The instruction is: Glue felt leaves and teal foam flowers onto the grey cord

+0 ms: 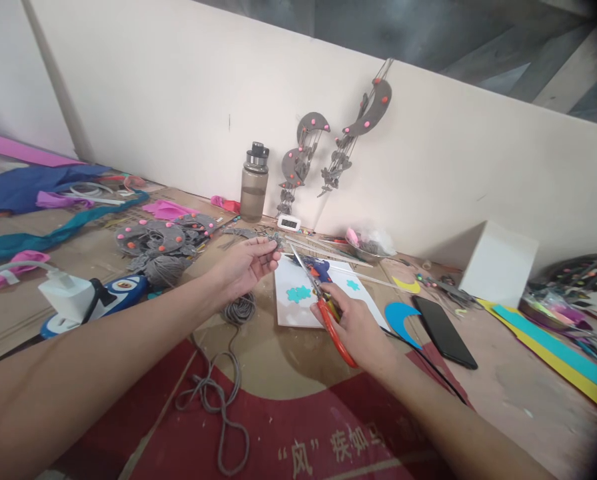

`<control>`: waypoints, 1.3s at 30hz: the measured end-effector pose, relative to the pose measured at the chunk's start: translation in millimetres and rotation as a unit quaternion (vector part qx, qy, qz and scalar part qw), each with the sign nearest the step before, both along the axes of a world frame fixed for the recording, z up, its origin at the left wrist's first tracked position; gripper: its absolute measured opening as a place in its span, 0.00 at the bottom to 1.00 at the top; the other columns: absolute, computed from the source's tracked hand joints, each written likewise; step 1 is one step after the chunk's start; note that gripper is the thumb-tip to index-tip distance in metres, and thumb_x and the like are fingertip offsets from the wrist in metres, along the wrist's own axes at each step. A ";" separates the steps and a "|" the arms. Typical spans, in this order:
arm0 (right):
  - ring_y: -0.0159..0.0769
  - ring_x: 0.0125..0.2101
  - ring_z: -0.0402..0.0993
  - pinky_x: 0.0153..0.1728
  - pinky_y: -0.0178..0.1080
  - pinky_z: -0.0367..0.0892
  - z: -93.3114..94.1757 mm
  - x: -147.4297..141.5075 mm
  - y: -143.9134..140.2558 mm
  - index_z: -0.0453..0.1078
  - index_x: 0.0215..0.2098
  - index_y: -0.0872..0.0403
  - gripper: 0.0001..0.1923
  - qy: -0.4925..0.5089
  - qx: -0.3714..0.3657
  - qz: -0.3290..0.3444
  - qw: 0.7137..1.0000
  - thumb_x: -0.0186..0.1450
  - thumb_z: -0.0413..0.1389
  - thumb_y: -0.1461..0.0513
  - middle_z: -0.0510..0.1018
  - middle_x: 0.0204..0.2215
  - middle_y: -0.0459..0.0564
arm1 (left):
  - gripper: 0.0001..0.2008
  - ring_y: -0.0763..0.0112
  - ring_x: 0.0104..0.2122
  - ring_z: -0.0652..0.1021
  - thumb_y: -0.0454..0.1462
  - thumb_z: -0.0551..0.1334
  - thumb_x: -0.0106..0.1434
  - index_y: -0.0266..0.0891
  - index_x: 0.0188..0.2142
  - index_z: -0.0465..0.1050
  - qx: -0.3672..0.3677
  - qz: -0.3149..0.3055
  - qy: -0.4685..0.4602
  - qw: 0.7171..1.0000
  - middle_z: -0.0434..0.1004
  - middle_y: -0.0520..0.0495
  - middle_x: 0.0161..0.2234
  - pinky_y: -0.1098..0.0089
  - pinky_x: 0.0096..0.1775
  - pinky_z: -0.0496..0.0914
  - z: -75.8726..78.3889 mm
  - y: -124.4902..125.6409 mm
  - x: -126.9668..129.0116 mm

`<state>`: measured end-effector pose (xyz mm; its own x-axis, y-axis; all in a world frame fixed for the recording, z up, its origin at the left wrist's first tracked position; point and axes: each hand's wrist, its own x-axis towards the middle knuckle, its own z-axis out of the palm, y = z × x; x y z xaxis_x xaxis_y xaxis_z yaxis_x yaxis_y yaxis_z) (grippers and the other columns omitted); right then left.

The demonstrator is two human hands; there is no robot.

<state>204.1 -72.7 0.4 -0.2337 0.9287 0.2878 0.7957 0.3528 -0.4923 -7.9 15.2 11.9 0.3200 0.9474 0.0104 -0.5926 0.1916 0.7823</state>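
Note:
My left hand [251, 265] is closed in a pinch, thumb against fingers, on a small grey piece [276, 239] whose details are too small to tell. My right hand [361, 327] grips red-handled scissors [334, 331]. Their blades point up and left, the tips a little right of my left fingers. Below the blades, turquoise flower-like cutouts [298, 293] lie on a white sheet [298, 319]. A dark blue object [320, 269] behind the scissors is partly hidden. Grey cord [238, 310] is heaped below my left hand, with a loose length trailing toward me.
A water bottle [254, 187] stands by the wall. Grey crescent hangings [376, 110] with pink and orange dots hang there. On the left are a power strip [123, 288] and felt crescents [153, 237]; on the right, a phone [444, 332] and a blue crescent [401, 322].

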 end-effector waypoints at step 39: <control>0.24 0.14 0.54 0.16 0.30 0.52 6.0 -1.3 -6.6 0.68 0.35 0.53 0.19 0.135 -0.174 0.039 0.975 0.61 0.51 0.46 0.59 0.15 0.38 | 0.06 0.80 0.18 0.68 0.29 0.65 0.51 0.31 0.23 0.68 0.057 0.032 0.126 0.990 0.67 0.51 0.20 0.77 0.19 0.62 7.0 2.7 -5.0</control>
<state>202.8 -79.3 6.3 -0.2669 0.9635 0.0196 0.5982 0.1816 -0.7805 -13.0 17.9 19.0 0.2646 0.9632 0.0465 -0.3833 0.0608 0.9216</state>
